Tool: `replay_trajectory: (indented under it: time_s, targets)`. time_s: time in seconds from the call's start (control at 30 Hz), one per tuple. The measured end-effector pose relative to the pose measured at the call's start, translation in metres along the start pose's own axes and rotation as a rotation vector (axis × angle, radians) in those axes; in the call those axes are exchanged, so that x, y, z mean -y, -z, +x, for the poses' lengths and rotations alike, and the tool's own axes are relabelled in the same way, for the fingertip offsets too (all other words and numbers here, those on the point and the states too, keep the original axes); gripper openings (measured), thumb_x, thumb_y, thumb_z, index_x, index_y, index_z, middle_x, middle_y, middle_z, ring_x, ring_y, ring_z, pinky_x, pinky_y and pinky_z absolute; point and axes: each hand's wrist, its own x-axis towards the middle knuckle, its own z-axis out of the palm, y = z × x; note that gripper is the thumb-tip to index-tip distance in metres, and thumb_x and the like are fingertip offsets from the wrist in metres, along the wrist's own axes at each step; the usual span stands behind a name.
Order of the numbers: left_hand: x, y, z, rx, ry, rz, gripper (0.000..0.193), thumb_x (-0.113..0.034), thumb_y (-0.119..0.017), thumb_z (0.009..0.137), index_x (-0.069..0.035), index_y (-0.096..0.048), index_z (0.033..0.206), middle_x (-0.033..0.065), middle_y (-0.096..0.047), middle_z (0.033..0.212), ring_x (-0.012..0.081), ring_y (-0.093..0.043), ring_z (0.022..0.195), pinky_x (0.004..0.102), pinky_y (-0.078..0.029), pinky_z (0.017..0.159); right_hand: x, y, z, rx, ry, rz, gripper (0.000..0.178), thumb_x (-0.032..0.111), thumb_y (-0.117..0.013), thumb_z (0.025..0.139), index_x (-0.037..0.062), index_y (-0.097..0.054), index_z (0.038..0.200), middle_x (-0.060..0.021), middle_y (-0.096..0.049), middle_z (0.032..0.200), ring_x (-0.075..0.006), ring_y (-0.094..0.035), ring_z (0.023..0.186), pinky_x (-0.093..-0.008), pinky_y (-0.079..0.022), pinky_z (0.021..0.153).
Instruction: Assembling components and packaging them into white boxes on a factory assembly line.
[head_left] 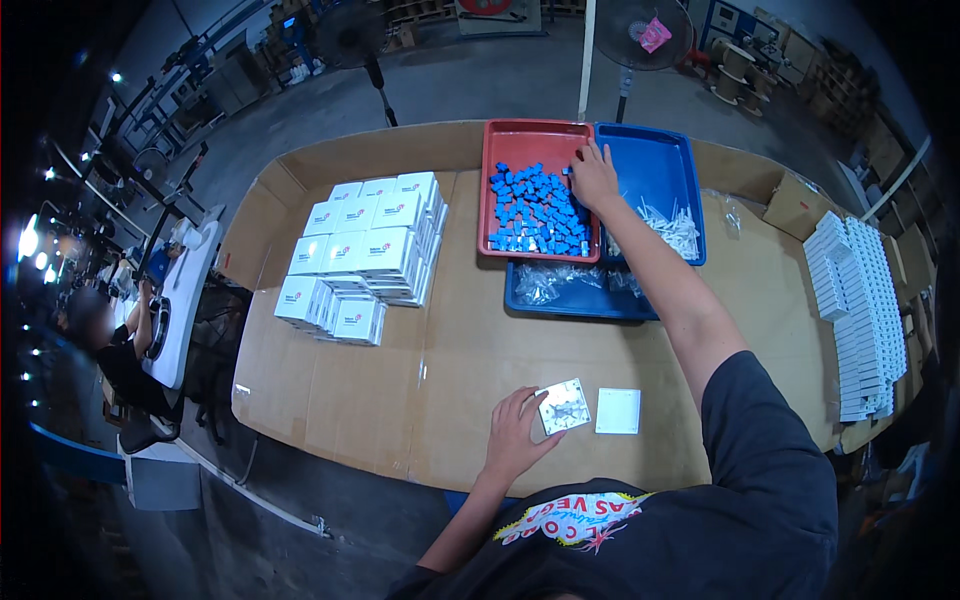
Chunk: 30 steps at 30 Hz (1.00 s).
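Observation:
My left hand (513, 438) grips a white square plastic box (564, 407) by its left edge, tilted a little, its moulded inside facing up. To its right a flat white square cover (619, 411) lies on the cardboard. My right hand (595, 180) reaches far forward over the right rim of the red tray (489, 180), fingers pinched at a small blue plastic connector (567, 171). A heap of similar blue connectors (540, 210) fills the middle and near part of that tray. Fingertips partly hide the piece in my right hand.
A blue tray (650, 150) holds white stick-like parts (672, 230); another blue tray (580, 305) holds clear plastic bags (545, 282). White boxes (350, 250) are stacked left, rows of white plastic parts (860, 320) right. A co-worker (120, 340) sits at a far-left table.

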Motion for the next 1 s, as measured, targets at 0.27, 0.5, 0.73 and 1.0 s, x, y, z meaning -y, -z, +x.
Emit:
replay_trajectory:
  time_s: [0.27,0.5,0.73,1.0]
  targets:
    - [-0.001,0.000,0.002,0.032,0.016,-0.012,0.073,-0.040,-0.087,0.080,-0.008,-0.060,0.139,0.0153,-0.056,0.141,0.0351,-0.052,0.135,0.0514,-0.039,0.114,-0.001,0.046,-0.029,-0.436,0.105,0.498,0.019,0.012,-0.078,0.086,0.0072,-0.072,0.103,-0.0111,-0.065,0.131,-0.0344,-0.059,0.126,-0.0530,-0.042,0.111]
    - [-0.002,0.002,0.002,0.053,0.024,0.000,0.074,-0.040,-0.088,0.079,-0.008,-0.059,0.140,0.0150,-0.055,0.141,0.0348,-0.051,0.136,0.0513,-0.038,0.113,0.035,0.162,-0.114,-0.661,0.256,0.495,0.028,0.002,-0.082,0.079,0.0085,-0.074,0.106,-0.0129,-0.070,0.126,-0.0314,-0.067,0.110,-0.0448,-0.049,0.093]
    - [-0.002,-0.004,0.003,0.050,0.024,0.022,0.074,-0.040,-0.087,0.079,-0.009,-0.059,0.140,0.0149,-0.055,0.142,0.0362,-0.050,0.135,0.0508,-0.037,0.112,0.041,0.173,-0.180,-0.658,0.257,0.721,0.031,-0.003,-0.084,0.078,0.0063,-0.075,0.106,-0.0152,-0.071,0.122,-0.0275,-0.069,0.102,-0.0350,-0.055,0.082]
    - [-0.003,-0.003,0.003,0.025,0.036,0.018,0.072,-0.040,-0.086,0.081,-0.009,-0.060,0.140,0.0140,-0.056,0.141,0.0341,-0.052,0.135,0.0507,-0.038,0.112,0.093,0.155,-0.257,0.218,-0.836,2.279,0.047,0.013,-0.061,0.108,0.0057,-0.049,0.153,-0.0069,-0.068,0.111,-0.0133,-0.063,0.085,-0.0293,-0.052,0.076]
